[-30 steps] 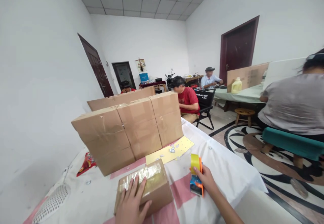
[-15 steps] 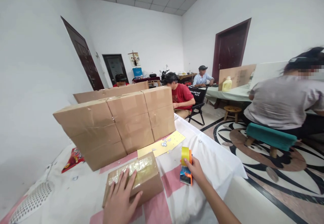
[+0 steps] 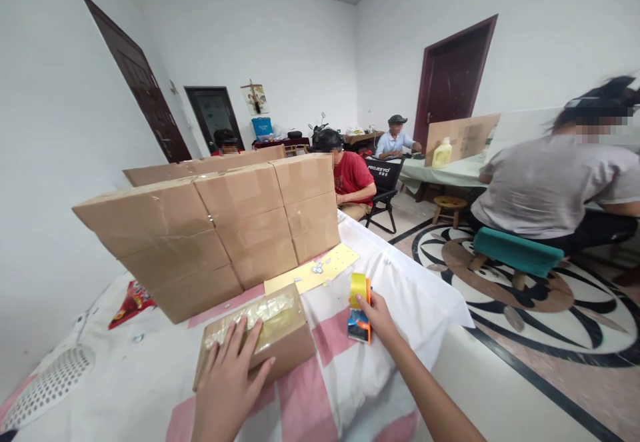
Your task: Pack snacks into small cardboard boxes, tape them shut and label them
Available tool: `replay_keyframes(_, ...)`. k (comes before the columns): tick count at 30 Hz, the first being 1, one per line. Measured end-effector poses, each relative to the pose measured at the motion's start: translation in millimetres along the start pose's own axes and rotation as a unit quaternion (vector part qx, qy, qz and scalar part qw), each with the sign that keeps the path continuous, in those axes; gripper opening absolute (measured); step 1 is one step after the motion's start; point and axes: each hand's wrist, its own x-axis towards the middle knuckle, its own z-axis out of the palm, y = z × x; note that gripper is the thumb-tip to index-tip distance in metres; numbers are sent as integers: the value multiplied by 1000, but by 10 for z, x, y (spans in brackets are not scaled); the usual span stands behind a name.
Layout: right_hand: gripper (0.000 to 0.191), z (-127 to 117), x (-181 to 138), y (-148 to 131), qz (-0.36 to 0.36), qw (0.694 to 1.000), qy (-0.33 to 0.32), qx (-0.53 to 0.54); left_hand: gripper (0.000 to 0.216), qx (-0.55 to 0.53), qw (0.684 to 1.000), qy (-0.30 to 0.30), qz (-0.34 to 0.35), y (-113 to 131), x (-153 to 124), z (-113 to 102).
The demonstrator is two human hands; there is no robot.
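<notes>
A small cardboard box [image 3: 287, 345] lies on the cloth in front of me, with shiny clear tape across its top. My left hand [image 3: 231, 372] rests on the box with its fingers spread, pressing on the taped top. To the right of the box, my right hand [image 3: 376, 315] grips a tape dispenser [image 3: 359, 327], orange and blue with a yellow roll of tape, held close to the cloth. The thumb lies over the roll; the other fingers are mostly hidden behind the dispenser.
A stack of cardboard boxes [image 3: 220, 235] stands behind the small box. Beside it lie a yellow patterned sheet [image 3: 320, 269] and a red packet [image 3: 133, 303]. The white and pink cloth [image 3: 410, 289] covers the table. Several other people sit farther off, one in a red shirt [image 3: 357, 179].
The whole view has shifted slightly, with the scene sitting higher and a little to the left. Both hands keep their places relative to the box and the dispenser.
</notes>
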Motion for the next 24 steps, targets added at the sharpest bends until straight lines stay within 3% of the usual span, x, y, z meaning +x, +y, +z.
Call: replay_keyframes(24, 55, 14, -32, -42, 0, 1000, -5, 16, 60, 7, 1000, 6, -8, 31, 13, 19)
